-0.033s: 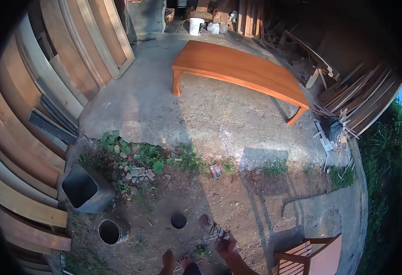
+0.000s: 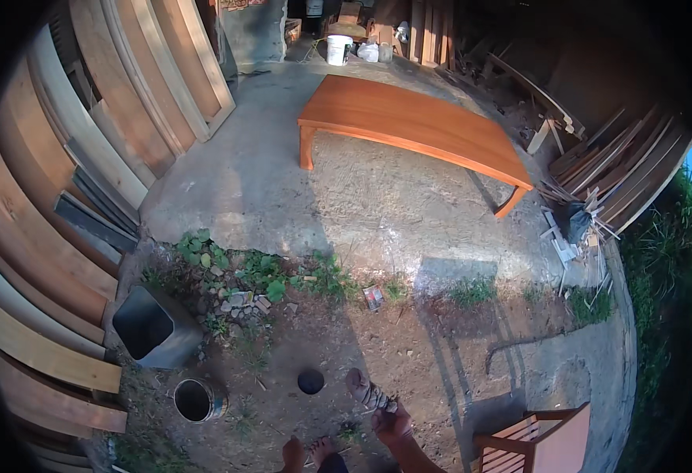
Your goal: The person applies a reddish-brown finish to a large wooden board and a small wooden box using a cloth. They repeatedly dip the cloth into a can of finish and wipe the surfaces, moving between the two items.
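Near the bottom centre, my right hand (image 2: 392, 422) grips a pale object (image 2: 363, 388) with dark bands, which I cannot make out. My left hand (image 2: 293, 454) is low in the picture, its fingers too small and shaded to read. Between my hands a bare foot (image 2: 321, 452) stands on the dirt. A round dark object or hole (image 2: 310, 381) lies just ahead of them. To their left are an open tin (image 2: 217, 400) and a squarish grey container (image 2: 174, 339); a wooden slatted piece of furniture (image 2: 559, 437) is at the right.
An orange-brown low table (image 2: 409, 118) stands on the concrete slab (image 2: 259, 197). Boards (image 2: 54, 142) lean along the left, and more scrap wood (image 2: 630, 173) along the right. A white bucket (image 2: 338, 50) is at the back. Weeds (image 2: 251, 272) line the slab's front edge.
The view has shifted slightly, so the table, containers and boards sit a little lower or further right in the picture. My hands show hardly any change.
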A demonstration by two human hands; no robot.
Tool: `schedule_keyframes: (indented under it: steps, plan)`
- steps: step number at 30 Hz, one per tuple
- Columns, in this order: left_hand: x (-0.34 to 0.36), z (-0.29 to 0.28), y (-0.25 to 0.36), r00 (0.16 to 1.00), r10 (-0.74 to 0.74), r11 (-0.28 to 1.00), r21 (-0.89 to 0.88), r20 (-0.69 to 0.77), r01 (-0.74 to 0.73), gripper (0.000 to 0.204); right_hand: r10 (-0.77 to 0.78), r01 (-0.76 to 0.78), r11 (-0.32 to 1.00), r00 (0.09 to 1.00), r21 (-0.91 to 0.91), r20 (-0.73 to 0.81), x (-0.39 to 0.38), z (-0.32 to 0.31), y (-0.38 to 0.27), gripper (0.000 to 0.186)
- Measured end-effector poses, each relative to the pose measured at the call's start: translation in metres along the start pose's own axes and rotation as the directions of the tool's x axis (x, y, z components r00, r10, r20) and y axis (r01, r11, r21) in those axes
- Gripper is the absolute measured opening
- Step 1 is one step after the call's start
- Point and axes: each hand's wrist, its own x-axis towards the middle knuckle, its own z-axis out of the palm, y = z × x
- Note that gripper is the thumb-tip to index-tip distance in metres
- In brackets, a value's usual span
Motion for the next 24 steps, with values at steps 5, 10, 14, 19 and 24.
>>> schedule_keyframes:
  steps: [5,10,14,19,24]
  plan:
    - [-0.069,-0.011,0.081,0.981,0.003,0.996,-0.088,0.196,0.014,0.04,0.001,-0.005,0.999,0.997,0.049,0.082,-0.039,0.042,-0.001,0.044]
    - [-0.093,-0.035,0.137,0.95,0.122,0.993,-0.036,0.287,-0.116,0.038,-0.097,0.081,0.99,0.984,0.112,0.148,-0.074,0.064,-0.011,0.04]
    - [-0.114,-0.056,0.143,0.928,0.169,0.974,0.085,0.331,-0.208,0.037,-0.222,0.185,0.961,0.959,0.203,0.178,-0.111,0.061,-0.024,0.04]
    - [-0.166,-0.07,0.121,0.859,0.269,0.812,0.377,0.435,-0.445,0.035,-0.434,0.388,0.835,0.9,0.39,0.033,-0.175,0.008,-0.073,0.039]
    - [-0.204,-0.057,0.136,0.896,0.294,0.915,0.174,0.333,-0.365,0.046,-0.518,0.476,0.791,0.855,0.385,0.007,-0.235,-0.048,-0.124,0.03]
